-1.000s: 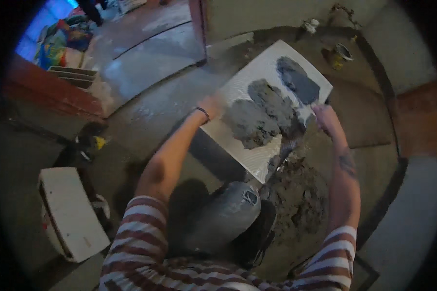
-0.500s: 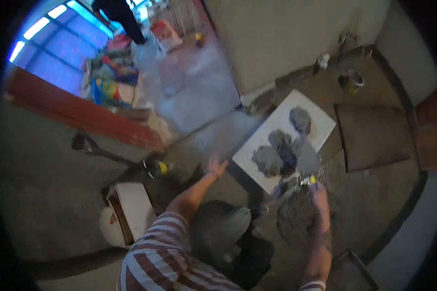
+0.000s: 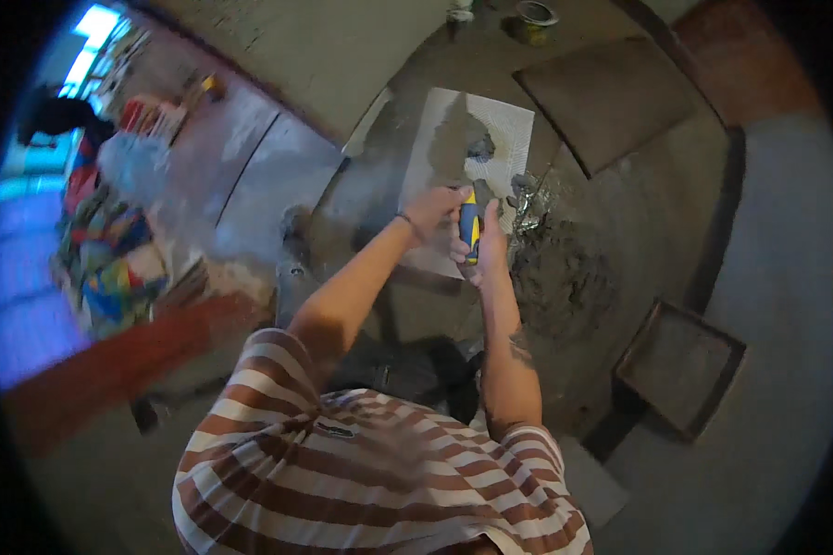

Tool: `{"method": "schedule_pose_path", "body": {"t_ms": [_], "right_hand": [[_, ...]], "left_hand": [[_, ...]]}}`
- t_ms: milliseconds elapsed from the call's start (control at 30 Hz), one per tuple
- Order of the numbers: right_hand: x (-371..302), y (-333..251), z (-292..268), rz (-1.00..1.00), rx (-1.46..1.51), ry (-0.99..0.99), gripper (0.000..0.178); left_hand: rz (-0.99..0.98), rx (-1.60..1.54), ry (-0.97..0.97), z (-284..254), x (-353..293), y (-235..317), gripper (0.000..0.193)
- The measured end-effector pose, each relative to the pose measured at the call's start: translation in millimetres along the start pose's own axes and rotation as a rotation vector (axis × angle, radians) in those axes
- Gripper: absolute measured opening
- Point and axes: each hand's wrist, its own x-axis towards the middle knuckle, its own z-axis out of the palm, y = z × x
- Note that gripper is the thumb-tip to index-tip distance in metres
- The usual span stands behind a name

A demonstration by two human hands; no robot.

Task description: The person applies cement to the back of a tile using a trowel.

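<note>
Both my hands are together over a pale textured tile (image 3: 509, 116) with grey mortar (image 3: 450, 139) spread on it. Between them is a trowel with a blue and yellow handle (image 3: 470, 227). My right hand (image 3: 492, 248) is closed around the handle. My left hand (image 3: 428, 215) meets it from the left, its fingers closed at the handle's upper end. The trowel's blade is mostly hidden; a grey lump shows beside the fingers. Right of the tile, a rough mortar bed (image 3: 565, 277) covers part of the floor, with a shiny crumpled piece (image 3: 528, 205) at the tile's edge.
A dark square slab (image 3: 606, 102) leans or lies at the far right, near a small tin (image 3: 533, 17). A shallow square frame (image 3: 680, 370) lies at right. Left are a red-brown beam (image 3: 130, 365), a heap of bags (image 3: 120, 259) and a person in dark clothes (image 3: 60, 116).
My left hand has come across to meet the right at the trowel, and the right has moved left over the tile. The mortar lumps look flatter. My view has turned.
</note>
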Motion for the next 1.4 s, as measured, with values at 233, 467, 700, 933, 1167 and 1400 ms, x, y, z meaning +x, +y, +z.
{"method": "schedule_pose_path", "body": {"t_ms": [233, 467, 700, 933, 1167, 1400], "right_hand": [[77.8, 74.3, 66.5, -0.164, 0.155, 0.417, 0.05], [116.3, 111.8, 132.2, -0.282, 0.51, 0.407, 0.033], [113.1, 184.7, 1.8, -0.05, -0.994, 0.591, 0.039], [95.3, 239.6, -67.2, -0.47, -0.497, 0.757, 0.049], [89.6, 260.1, -241.6, -0.482, 1.114, 1.252, 0.088], [136.1, 259.0, -253.9, -0.684, 1.105, 0.804, 0.08]], "left_hand": [[-0.013, 0.055, -0.239, -85.0, 42.7, -43.7, 0.024], [-0.323, -0.27, 0.153, -202.1, -24.1, -113.2, 0.043], [-0.461, -0.337, -0.076, -162.8, -31.4, -111.2, 0.072], [0.014, -0.621, -0.309, -114.8, -1.3, -194.4, 0.05], [-0.272, -0.305, -0.037, -118.5, -19.1, -218.4, 0.046], [-0.06, 0.561, -0.149, -161.4, -43.5, -237.8, 0.045]]}}
